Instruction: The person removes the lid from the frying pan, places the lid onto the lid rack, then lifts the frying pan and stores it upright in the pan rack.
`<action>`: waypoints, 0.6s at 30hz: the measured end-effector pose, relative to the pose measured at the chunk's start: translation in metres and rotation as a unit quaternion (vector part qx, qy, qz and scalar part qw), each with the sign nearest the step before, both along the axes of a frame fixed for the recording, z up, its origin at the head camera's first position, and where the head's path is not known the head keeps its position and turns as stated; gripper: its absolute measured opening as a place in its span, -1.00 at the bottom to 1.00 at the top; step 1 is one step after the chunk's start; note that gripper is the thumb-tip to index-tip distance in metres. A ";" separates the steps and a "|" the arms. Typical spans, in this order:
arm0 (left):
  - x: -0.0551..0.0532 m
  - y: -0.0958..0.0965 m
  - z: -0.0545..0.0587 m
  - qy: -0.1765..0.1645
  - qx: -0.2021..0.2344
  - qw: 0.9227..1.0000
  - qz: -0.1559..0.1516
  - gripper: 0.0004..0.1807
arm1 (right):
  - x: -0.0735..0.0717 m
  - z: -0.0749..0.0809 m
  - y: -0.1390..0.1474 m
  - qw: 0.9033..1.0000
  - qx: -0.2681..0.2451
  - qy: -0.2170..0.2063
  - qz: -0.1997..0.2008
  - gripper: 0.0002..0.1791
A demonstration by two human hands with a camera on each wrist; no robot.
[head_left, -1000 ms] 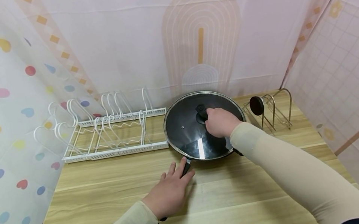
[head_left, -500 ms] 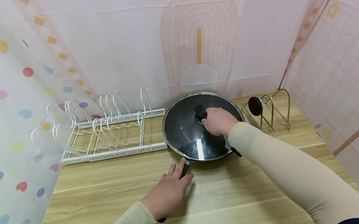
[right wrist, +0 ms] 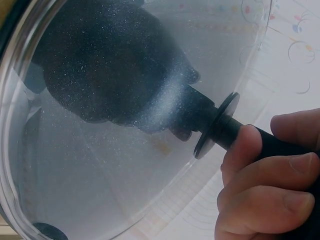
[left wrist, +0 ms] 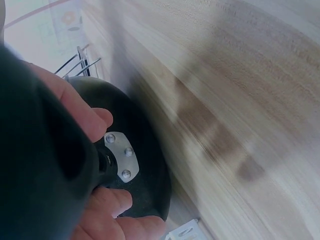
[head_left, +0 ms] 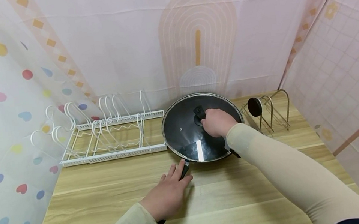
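A large glass lid (head_left: 183, 143) with a steel rim lies over a black pan (left wrist: 145, 150). Curled fingers of my right hand (head_left: 217, 122) grip the upright black lid handle (right wrist: 272, 142), with the thumb pressed on its other side. My left hand (head_left: 167, 197) lies over the black pan handle (head_left: 184, 171). In the left wrist view, the left thumb and fingers flank this handle, close to the riveted metal bracket (left wrist: 122, 156). The left palm covers most of the handle in the head view. Whether the lid touches the pan all round cannot be told.
To the left stands a white wire rack (head_left: 113, 154) with tall curved dividers, its end close to the pan. A smaller metal rack (head_left: 272, 115) stands at right, with a dark round disc (head_left: 255, 107) at its near end. Patterned curtains (head_left: 124, 51) hang behind the wooden table (head_left: 108, 189).
The head view has shifted slightly. Both hands keep their places on the lid handle and the pan handle.
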State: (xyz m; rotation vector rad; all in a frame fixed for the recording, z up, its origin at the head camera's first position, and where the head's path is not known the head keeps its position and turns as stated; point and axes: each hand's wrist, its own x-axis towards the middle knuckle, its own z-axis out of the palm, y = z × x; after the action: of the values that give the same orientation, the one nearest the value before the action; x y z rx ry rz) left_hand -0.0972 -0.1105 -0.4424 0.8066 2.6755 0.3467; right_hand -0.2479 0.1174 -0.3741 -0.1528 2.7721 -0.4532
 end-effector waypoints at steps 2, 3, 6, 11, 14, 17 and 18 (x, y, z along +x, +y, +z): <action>0.000 -0.001 0.000 0.001 -0.001 1.000 0.000 -0.43 | 0.000 0.000 -0.001 1.000 -0.003 -0.001 -0.002 -0.41; 0.000 -0.001 0.000 0.002 -0.001 1.000 0.001 -0.42 | 0.000 0.000 -0.001 1.000 -0.004 -0.002 -0.003 -0.42; 0.000 -0.001 0.001 0.006 0.000 1.000 0.002 -0.42 | 0.000 -0.001 -0.001 1.000 -0.005 -0.003 -0.006 -0.42; 0.000 -0.002 0.001 0.011 -0.003 1.000 0.000 -0.42 | -0.001 -0.002 -0.001 1.000 -0.003 -0.006 -0.010 -0.41; 0.000 -0.002 0.000 0.012 -0.003 1.000 0.001 -0.42 | 0.000 -0.001 -0.001 1.000 -0.003 -0.006 -0.013 -0.42; 0.000 -0.002 0.000 0.012 -0.003 1.000 0.001 -0.42 | 0.000 0.000 -0.001 1.000 -0.002 -0.004 -0.013 -0.43; 0.000 -0.002 0.000 0.012 -0.003 1.000 0.001 -0.42 | 0.001 0.000 -0.001 1.000 -0.002 -0.002 -0.013 -0.43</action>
State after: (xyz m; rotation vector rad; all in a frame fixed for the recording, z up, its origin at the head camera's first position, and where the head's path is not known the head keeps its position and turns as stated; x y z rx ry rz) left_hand -0.0976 -0.1125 -0.4425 0.8109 2.6983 0.3316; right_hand -0.2473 0.1162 -0.3743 -0.1164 2.7722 -0.4642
